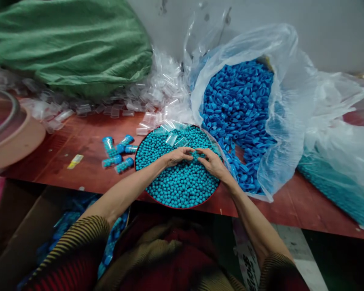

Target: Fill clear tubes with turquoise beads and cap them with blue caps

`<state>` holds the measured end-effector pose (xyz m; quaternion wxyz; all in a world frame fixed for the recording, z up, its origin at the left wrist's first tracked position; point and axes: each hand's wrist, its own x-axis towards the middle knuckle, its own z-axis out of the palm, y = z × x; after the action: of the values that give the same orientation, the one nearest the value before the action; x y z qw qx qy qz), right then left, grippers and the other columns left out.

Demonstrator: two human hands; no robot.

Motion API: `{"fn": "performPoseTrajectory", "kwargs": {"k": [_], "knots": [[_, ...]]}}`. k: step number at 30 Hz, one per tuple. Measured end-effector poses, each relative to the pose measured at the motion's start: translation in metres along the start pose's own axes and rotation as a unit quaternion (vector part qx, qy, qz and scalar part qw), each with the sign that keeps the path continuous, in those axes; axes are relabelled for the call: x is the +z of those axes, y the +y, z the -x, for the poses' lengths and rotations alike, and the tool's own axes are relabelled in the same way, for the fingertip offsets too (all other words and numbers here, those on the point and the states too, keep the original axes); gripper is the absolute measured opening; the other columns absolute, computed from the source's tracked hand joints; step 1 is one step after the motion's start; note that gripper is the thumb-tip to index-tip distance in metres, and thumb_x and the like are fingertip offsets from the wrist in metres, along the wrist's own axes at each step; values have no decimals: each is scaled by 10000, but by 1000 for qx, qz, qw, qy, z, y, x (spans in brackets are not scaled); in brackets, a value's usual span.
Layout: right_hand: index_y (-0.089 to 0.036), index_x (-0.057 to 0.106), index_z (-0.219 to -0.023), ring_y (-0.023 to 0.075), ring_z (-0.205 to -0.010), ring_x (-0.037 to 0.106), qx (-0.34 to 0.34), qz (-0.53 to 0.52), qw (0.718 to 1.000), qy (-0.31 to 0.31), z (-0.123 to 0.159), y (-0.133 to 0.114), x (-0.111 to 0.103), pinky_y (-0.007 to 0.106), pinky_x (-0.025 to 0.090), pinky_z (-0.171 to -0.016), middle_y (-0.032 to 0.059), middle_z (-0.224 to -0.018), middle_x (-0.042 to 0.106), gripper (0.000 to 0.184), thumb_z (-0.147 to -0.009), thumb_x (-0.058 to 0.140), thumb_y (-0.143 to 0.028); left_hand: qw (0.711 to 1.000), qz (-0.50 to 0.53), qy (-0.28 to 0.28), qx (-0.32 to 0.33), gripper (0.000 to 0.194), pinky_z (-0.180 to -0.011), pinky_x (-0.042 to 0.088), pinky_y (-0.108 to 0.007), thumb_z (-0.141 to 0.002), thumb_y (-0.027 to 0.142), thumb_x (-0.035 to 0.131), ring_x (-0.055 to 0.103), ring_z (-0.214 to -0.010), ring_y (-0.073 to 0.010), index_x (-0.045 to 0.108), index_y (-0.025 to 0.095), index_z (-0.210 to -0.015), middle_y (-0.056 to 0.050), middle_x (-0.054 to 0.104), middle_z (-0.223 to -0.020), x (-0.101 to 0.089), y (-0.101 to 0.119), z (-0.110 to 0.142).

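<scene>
My left hand point(179, 156) and my right hand point(211, 162) meet over a round, red-rimmed tub point(183, 207) full of small teal balls point(182, 186). The fingers of both hands are bent, with the fingertips close together as if pinching. Whatever lies between them is too small and blurred to make out. A few clear plastic tubes point(176, 140) rest on the balls just behind my hands. Left of the tub, several ball-filled tubes point(111, 161) with blue caps lie on the red table point(79, 161).
An open plastic bag point(286, 121) at the right spills blue caps point(236, 101). Loose clear tubes point(157, 89) pile up at the back, beside a green cloth sack point(79, 44). A pinkish basin point(21, 141) stands left; a bag of teal balls point(336, 190) lies far right.
</scene>
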<state>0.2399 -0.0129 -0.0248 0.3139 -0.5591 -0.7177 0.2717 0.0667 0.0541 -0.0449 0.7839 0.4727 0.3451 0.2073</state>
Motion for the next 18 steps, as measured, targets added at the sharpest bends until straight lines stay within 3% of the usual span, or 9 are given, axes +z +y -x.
{"fn": "performPoseTrajectory", "kwargs": {"k": [5,8,14,18], "knots": [[-185,612,-1044,158,-756,577,29,7,995,-99,-4,-4,-5,301,454,-739,27,-884,648,258,-806,551,-264,1000,-20,-16,-8,248,-619,356,-216,-518,184,742,487,-597,-70,647,110,-736,27,591,-651,0,1,6],[-176,618,-954,153,-740,571,41,31,987,-155,-6,-10,-11,271,432,-700,14,-822,639,186,-791,585,-261,999,-44,-14,-10,256,-623,354,-215,-520,186,731,479,-603,-73,666,117,-758,30,601,-664,0,3,12],[-195,627,-869,129,-644,532,32,97,981,-163,-3,-21,-11,237,374,-633,-11,-722,625,83,-802,578,-195,998,-60,-17,-21,238,-662,374,-223,-546,204,721,504,-644,-88,663,121,-761,16,621,-696,1,7,22],[-192,615,-830,126,-629,530,26,114,978,-171,-1,-25,-19,232,360,-601,-9,-710,624,110,-803,611,-299,998,-59,-1,-19,296,-669,377,-238,-555,253,743,506,-654,-99,646,124,-802,10,610,-704,-1,10,32]]}}
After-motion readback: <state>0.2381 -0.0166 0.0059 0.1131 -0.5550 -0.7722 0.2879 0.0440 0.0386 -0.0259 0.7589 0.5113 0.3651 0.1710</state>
